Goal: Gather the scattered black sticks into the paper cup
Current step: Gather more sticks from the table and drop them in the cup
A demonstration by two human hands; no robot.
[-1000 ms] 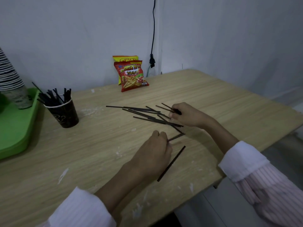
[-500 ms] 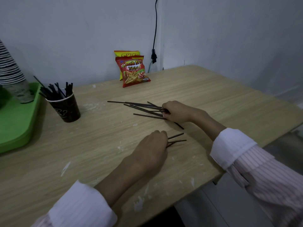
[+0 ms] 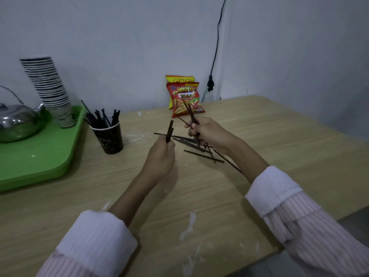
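Both hands have risen off the bench [image 3: 259, 124], my left hand [image 3: 159, 156] and right hand [image 3: 207, 132] each closed around black sticks [image 3: 199, 151]; the rest lie below. Paper cup [image 3: 108, 137] at ten o'clock beside green tray [image 3: 40, 156], grey wall [image 3: 119, 37] behind.

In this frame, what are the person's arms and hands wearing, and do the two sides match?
Both hands, left hand and right hand, are bare: no gloves, rings or watch show. Each forearm is bare up to a turned-back plain white cuff. Above the cuffs, the left sleeve and right sleeve are pale with fine pinkish stripes. The sides match.
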